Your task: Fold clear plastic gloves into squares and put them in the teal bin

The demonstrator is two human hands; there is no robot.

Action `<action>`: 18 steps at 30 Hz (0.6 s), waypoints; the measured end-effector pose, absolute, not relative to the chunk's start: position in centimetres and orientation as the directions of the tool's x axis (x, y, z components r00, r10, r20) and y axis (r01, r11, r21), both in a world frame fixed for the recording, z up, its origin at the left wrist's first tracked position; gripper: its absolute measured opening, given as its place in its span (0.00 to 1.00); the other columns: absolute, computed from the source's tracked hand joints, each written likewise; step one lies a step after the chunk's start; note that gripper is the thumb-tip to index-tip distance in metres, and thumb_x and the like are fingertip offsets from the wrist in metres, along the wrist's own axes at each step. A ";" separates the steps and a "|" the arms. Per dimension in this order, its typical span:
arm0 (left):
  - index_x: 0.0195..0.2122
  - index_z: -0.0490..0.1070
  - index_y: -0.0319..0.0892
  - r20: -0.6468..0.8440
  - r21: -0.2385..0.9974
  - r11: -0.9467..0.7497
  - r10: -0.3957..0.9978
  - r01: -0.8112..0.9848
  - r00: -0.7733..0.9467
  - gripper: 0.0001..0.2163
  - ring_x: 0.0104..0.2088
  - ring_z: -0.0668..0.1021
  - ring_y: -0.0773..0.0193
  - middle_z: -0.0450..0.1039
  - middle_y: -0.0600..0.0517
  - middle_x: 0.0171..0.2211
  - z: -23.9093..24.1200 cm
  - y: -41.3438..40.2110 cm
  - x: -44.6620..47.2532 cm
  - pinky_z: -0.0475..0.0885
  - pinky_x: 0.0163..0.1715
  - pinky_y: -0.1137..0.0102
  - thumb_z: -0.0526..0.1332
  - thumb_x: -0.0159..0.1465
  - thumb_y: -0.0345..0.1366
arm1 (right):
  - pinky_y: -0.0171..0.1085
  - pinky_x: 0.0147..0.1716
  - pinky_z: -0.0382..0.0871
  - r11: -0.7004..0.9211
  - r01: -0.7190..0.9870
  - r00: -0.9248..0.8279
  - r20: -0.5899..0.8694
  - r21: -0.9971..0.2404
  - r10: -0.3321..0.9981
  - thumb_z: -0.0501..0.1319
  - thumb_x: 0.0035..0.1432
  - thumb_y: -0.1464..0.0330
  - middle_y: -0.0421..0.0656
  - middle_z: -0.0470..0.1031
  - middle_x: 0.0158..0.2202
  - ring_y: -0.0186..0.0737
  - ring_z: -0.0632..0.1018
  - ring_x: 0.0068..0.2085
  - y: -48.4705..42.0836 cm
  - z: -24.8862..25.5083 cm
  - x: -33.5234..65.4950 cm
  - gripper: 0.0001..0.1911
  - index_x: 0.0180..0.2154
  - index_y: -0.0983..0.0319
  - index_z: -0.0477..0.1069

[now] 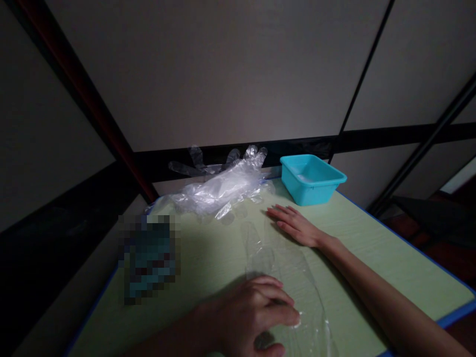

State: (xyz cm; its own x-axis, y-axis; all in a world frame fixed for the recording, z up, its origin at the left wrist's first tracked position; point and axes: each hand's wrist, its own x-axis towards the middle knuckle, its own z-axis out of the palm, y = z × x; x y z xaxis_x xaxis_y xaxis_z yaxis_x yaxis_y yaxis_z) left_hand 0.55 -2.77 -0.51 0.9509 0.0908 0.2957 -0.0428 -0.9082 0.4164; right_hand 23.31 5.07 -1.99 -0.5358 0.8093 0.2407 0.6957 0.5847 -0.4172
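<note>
A single clear plastic glove (pixel 282 277) lies flat on the pale green table (pixel 372 248), its fingers pointing away from me. My left hand (pixel 253 315) rests on the glove's near end with fingers curled and thumb tucked under, pinching the thin plastic at its cuff. My right hand (pixel 295 225) lies flat on the table beside the glove's finger end, fingers stretched out and together, holding nothing. A heap of more clear plastic gloves (pixel 219 186) sits at the table's far edge.
A turquoise plastic tub (pixel 310 178) stands at the far right corner of the table. A blurred-out dark object (pixel 148 258) lies at the left side. Grey partition panels with dark frames (pixel 238 148) rise behind the table.
</note>
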 end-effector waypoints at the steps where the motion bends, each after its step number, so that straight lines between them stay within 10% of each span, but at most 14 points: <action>1: 0.45 0.64 0.39 0.293 0.419 -0.907 0.096 -0.037 0.951 0.17 0.44 0.71 0.62 0.70 0.45 0.42 -0.5 -2.8 0.6 0.59 0.51 0.64 0.54 0.55 0.39 | 0.53 0.55 0.43 0.588 0.695 -0.537 0.244 -0.415 0.807 0.42 0.62 0.61 0.43 0.51 0.60 0.45 0.50 0.60 5.1 -2.0 23.3 0.23 0.58 0.57 0.48; 12: 0.46 0.62 0.39 0.304 0.461 -0.886 0.108 -0.047 0.947 0.17 0.44 0.71 0.62 0.70 0.46 0.42 -0.4 -2.9 0.6 0.60 0.50 0.64 0.54 0.54 0.36 | 0.54 0.54 0.44 0.586 0.724 -0.549 0.211 -0.364 0.809 0.42 0.62 0.60 0.41 0.50 0.60 0.46 0.50 0.59 5.1 -2.0 23.1 0.25 0.59 0.55 0.44; 18: 0.45 0.63 0.39 0.320 0.457 -0.888 0.111 -0.051 0.941 0.17 0.43 0.72 0.62 0.70 0.46 0.42 -0.4 -2.8 0.7 0.62 0.48 0.66 0.54 0.54 0.36 | 0.51 0.53 0.48 0.632 0.668 -0.564 0.287 -0.393 0.775 0.41 0.62 0.63 0.42 0.55 0.58 0.44 0.58 0.56 5.1 -1.7 23.3 0.20 0.52 0.57 0.60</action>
State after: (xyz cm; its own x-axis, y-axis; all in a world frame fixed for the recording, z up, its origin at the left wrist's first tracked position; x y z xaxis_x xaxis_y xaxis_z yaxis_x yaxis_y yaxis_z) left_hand 0.65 -2.81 -0.37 0.9408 0.1108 0.3203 -0.0510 -0.8880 0.4571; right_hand 23.28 5.05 -1.75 -0.5636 0.7747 0.2867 0.6684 0.6316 -0.3928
